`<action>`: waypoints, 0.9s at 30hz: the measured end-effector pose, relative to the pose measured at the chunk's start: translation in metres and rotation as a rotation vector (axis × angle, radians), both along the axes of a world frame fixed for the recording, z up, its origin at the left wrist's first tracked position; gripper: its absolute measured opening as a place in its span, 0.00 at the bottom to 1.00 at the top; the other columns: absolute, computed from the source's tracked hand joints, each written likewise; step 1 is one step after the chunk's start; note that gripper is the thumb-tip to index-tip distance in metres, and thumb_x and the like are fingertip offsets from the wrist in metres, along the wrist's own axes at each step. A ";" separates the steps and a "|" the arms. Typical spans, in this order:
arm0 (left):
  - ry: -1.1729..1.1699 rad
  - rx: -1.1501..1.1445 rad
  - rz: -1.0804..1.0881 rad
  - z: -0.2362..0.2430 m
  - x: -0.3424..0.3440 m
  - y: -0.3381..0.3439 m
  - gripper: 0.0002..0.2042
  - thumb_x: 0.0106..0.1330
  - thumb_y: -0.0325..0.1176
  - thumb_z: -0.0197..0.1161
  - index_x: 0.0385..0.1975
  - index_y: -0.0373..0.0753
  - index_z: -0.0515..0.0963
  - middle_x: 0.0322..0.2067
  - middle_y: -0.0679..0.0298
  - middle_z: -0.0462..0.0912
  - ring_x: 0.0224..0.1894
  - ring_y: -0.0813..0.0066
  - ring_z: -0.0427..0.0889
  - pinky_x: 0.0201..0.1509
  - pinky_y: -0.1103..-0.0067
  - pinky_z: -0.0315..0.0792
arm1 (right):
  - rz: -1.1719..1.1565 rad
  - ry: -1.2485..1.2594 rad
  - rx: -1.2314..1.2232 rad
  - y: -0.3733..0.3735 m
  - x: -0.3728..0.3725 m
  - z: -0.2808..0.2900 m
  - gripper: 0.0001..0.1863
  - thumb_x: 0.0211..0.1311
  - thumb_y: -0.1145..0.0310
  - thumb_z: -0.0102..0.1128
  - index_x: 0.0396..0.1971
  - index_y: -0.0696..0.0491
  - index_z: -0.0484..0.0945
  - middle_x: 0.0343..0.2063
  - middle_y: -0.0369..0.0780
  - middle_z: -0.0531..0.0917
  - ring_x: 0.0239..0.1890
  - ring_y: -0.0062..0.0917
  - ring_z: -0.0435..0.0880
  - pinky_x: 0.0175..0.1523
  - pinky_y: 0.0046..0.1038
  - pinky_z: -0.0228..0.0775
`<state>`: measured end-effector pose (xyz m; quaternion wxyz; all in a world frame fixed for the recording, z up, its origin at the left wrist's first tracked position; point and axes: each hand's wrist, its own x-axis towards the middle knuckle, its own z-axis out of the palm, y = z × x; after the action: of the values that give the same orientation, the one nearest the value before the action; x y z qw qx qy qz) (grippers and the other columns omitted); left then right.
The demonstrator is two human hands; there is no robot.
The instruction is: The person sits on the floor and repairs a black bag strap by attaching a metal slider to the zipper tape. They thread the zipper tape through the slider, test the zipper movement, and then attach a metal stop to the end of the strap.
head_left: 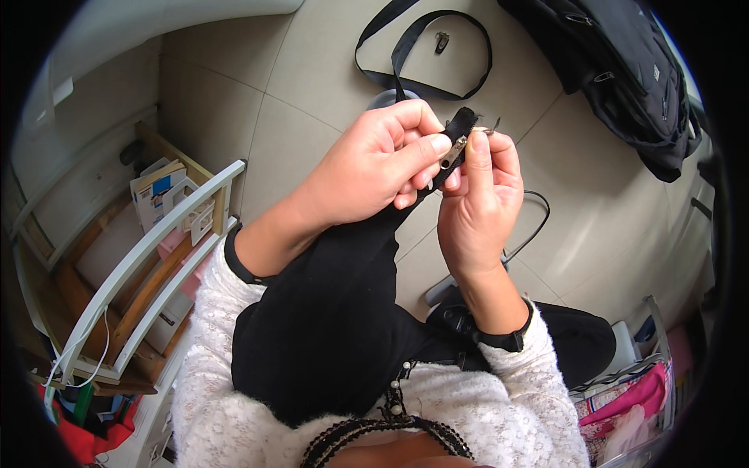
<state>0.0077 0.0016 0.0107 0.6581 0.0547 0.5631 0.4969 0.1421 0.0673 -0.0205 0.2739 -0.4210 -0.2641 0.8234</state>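
Where a wooden rack with pale rails [209, 187] stands at our far left, we have books and booklets [156, 191] leaning together in its far end, with something pink beside them, too hidden to name. A thin white cable [104, 351] hangs over the near end, and red cloth [97, 441] lies bunched beneath it. Past the rack, our pale tiled floor [218, 101] spreads across the room, its joints running slantwise. Our left hand [382, 156] reaches up and inward above the black cloth [312, 327] on our lap, fingers curled, thumb pressed flat, gripping a black zip tape [466, 121]. Farther off, a black strap [401, 53] lies looped on the floor, with a small metal clip-like piece [442, 43] inside the loop. The tape is between our two hands, its free end pointing away from us, a metal slider [452, 153] on its face. Our right hand [480, 183] stands nearly upright just beside it, palm toward us, thumb and forefinger pinching a thin dark metal piece [497, 123] against the tape's edge. Farther right, a black cable [545, 207] curves over the tiles, a black bag [624, 62] with zipped pockets lies beyond, and nearer us an open container [669, 335] holds bright pink cloth [644, 394].
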 end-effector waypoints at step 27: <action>0.372 0.042 -0.102 0.002 -0.011 0.006 0.06 0.69 0.26 0.66 0.37 0.29 0.83 0.28 0.66 0.85 0.29 0.88 0.79 0.33 0.87 0.73 | 0.337 -0.040 0.293 0.026 0.012 -0.012 0.04 0.75 0.73 0.58 0.42 0.57 0.76 0.32 0.35 0.79 0.28 0.17 0.79 0.35 0.21 0.74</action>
<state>-0.0034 0.0076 0.0123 0.5658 0.1878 0.6609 0.4559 0.1544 0.0936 -0.0322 0.1853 -0.3426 -0.4530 0.8019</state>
